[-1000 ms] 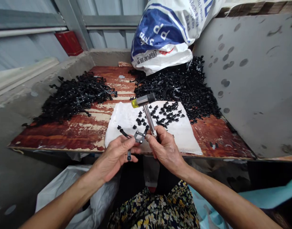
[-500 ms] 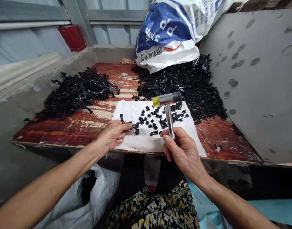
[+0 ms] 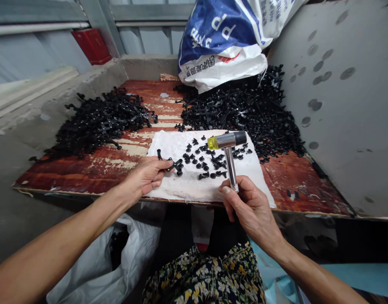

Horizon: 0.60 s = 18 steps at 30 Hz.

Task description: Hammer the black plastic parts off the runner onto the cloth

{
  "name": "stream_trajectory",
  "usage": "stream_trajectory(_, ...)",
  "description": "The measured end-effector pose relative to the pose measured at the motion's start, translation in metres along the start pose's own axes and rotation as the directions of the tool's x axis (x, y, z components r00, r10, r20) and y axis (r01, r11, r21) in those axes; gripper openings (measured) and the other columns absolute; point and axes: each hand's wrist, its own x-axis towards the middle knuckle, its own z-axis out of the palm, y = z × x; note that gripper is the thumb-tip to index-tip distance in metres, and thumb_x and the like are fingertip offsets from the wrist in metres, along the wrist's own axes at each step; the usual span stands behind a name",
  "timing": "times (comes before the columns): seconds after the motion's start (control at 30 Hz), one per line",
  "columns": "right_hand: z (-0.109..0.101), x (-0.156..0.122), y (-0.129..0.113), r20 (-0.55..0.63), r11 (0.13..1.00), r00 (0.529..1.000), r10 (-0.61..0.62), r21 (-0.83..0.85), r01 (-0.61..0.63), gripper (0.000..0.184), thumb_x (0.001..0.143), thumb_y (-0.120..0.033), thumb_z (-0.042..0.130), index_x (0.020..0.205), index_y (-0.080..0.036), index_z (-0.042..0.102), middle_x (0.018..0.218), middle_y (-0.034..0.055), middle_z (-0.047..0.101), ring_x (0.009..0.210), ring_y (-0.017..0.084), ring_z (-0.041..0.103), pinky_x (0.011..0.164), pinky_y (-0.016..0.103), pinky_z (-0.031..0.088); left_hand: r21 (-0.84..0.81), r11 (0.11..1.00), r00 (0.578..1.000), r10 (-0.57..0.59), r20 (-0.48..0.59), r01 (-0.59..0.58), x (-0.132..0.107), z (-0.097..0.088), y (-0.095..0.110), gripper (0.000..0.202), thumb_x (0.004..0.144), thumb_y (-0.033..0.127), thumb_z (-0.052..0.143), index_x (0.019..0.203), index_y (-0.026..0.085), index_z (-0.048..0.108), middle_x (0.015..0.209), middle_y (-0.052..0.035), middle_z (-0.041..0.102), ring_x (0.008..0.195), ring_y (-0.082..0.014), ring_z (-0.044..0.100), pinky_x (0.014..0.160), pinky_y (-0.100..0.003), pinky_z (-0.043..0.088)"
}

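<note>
the left hand pinches a black cross-shaped part, pressing it onto the near left of the white cloth. the right hand is clenched round the handle of a small hammer, whose head hangs over loose black pieces mid-cloth. bare cloth lies between the two hands, close to the near edge of the red board. black heaps sit far left and far right, the latter under a printed sack. a grey wall closes the right side.
</note>
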Motion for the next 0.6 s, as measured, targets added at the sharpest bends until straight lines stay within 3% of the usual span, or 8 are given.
stream_trajectory(0.6,-0.0051,-0.0022,0.0048,0.017,0.999,1.000,0.014,-0.048,-0.013,0.020,0.088,-0.041,0.057,0.089,-0.021,0.054,0.051,-0.0094,0.042,0.039,0.008,0.038,0.037,0.020,0.032,0.089,0.996,1.000,-0.008,-0.030,0.011,0.0005,0.0023,0.0012,0.028,0.077,0.009,0.063,0.052,0.013,0.051,0.050,-0.0028,0.060,0.028,0.0006,0.022,0.029,-0.015,0.012)
